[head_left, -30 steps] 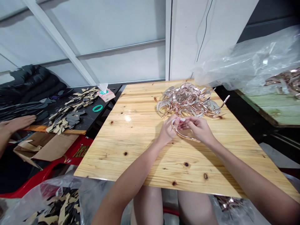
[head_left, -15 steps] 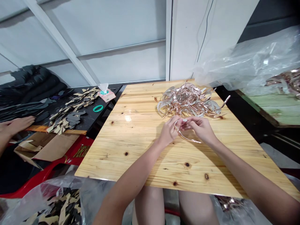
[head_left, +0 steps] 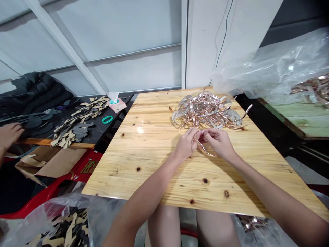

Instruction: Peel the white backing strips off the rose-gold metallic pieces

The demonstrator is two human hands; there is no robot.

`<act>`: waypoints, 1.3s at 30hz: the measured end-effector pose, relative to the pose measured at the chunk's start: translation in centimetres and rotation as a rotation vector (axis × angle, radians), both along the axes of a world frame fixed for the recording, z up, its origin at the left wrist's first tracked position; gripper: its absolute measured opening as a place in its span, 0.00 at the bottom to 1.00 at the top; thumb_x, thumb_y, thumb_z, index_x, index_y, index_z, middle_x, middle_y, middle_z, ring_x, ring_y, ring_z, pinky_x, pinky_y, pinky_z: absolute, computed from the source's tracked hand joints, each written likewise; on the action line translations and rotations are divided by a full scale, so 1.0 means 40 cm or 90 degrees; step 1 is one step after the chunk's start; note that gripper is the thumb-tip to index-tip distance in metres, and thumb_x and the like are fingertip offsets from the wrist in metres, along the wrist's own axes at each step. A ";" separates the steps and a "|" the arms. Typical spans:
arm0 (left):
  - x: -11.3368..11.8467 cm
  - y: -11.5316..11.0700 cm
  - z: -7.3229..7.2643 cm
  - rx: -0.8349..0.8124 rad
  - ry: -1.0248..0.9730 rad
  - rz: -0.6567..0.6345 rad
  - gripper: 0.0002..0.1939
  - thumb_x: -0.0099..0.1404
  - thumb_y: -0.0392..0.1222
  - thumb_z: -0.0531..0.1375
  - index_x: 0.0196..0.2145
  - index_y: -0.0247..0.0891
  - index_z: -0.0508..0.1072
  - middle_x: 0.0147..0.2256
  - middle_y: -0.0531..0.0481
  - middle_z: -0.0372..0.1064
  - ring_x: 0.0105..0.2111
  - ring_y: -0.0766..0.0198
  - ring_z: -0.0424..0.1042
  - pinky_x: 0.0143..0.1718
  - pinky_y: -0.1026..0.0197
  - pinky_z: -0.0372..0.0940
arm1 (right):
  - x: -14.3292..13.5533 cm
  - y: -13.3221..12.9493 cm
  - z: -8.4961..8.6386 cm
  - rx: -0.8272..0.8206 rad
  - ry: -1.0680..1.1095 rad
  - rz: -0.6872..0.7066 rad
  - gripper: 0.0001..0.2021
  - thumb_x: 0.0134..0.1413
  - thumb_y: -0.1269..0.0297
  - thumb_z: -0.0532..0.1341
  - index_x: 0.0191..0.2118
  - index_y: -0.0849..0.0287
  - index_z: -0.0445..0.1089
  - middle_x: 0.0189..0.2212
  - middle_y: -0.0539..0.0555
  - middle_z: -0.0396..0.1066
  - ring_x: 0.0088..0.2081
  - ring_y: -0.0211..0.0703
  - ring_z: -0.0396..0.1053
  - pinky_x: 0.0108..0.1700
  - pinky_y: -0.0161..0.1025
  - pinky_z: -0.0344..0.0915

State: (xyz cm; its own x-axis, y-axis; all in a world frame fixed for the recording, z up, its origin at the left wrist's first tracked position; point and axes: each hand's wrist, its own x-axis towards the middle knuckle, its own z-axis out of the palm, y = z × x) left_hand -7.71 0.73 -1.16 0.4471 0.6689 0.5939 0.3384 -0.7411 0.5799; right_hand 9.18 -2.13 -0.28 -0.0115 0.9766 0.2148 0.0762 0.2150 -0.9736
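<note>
My left hand (head_left: 186, 143) and my right hand (head_left: 220, 141) meet above the wooden table (head_left: 154, 164), fingers pinched together. Between them is a thin, shiny rose-gold strip (head_left: 205, 150), its free end curving down to the right. A small whitish bit shows at the fingertips of my right hand; I cannot make out whether it belongs to the strip. Just beyond my hands lies a tangled heap of similar rose-gold strips (head_left: 205, 106) with pale, whitish backing pieces among them.
At left, a black table (head_left: 99, 132) bears dark and tan cut pieces, a tissue box (head_left: 117, 104) and a green tape ring (head_left: 107, 119). Another person's hand (head_left: 10, 133) rests at its edge. Plastic bags of scraps (head_left: 69, 226) stand below; clear plastic sheeting (head_left: 269, 72) hangs at right.
The strip has turned slightly and its free end has drawn in to the left. The white bit at my fingertips shows less. The other person's hand has moved left.
</note>
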 end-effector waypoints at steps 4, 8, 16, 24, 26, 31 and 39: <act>0.006 -0.015 0.011 0.007 0.065 0.020 0.12 0.78 0.43 0.47 0.38 0.40 0.66 0.35 0.47 0.69 0.36 0.60 0.70 0.37 0.58 0.65 | 0.002 -0.009 0.009 0.032 -0.139 -0.035 0.13 0.60 0.61 0.61 0.27 0.60 0.75 0.25 0.53 0.78 0.28 0.44 0.77 0.32 0.36 0.73; 0.012 -0.024 0.013 -0.021 0.049 0.013 0.13 0.77 0.45 0.48 0.37 0.41 0.66 0.34 0.48 0.69 0.35 0.60 0.70 0.36 0.59 0.65 | 0.005 -0.006 0.010 0.044 -0.198 -0.070 0.12 0.59 0.64 0.60 0.27 0.59 0.76 0.25 0.53 0.78 0.26 0.43 0.76 0.31 0.36 0.70; -0.001 -0.013 0.029 -0.178 -0.215 0.119 0.23 0.76 0.59 0.47 0.31 0.40 0.63 0.24 0.53 0.61 0.24 0.65 0.63 0.27 0.62 0.60 | 0.027 0.026 0.027 -0.070 0.059 -0.049 0.10 0.55 0.58 0.65 0.32 0.61 0.74 0.25 0.55 0.77 0.21 0.41 0.71 0.18 0.34 0.65; 0.004 -0.032 0.026 -0.021 -0.075 0.089 0.18 0.78 0.50 0.47 0.33 0.40 0.66 0.31 0.49 0.67 0.33 0.61 0.69 0.37 0.59 0.64 | -0.014 -0.015 0.031 0.025 0.058 0.061 0.17 0.60 0.49 0.65 0.34 0.60 0.76 0.27 0.54 0.76 0.25 0.40 0.73 0.25 0.35 0.72; 0.004 -0.032 0.026 -0.024 -0.064 0.084 0.19 0.78 0.50 0.46 0.33 0.40 0.66 0.31 0.49 0.68 0.33 0.61 0.69 0.37 0.59 0.64 | -0.011 -0.013 0.024 0.037 0.028 0.043 0.17 0.60 0.48 0.65 0.36 0.59 0.76 0.28 0.54 0.76 0.25 0.41 0.74 0.26 0.35 0.73; 0.015 -0.032 0.019 -0.144 -0.130 0.040 0.22 0.76 0.57 0.48 0.33 0.39 0.66 0.28 0.50 0.67 0.29 0.64 0.67 0.33 0.60 0.65 | -0.005 -0.015 0.022 0.057 -0.021 0.039 0.16 0.63 0.49 0.63 0.38 0.58 0.76 0.30 0.54 0.76 0.27 0.42 0.75 0.27 0.35 0.74; 0.038 -0.017 0.008 -0.387 -0.293 0.020 0.30 0.70 0.68 0.51 0.27 0.38 0.63 0.20 0.56 0.57 0.18 0.71 0.57 0.19 0.64 0.54 | -0.002 -0.017 0.036 0.050 0.056 0.049 0.14 0.59 0.52 0.67 0.36 0.59 0.73 0.25 0.52 0.75 0.24 0.40 0.72 0.25 0.35 0.71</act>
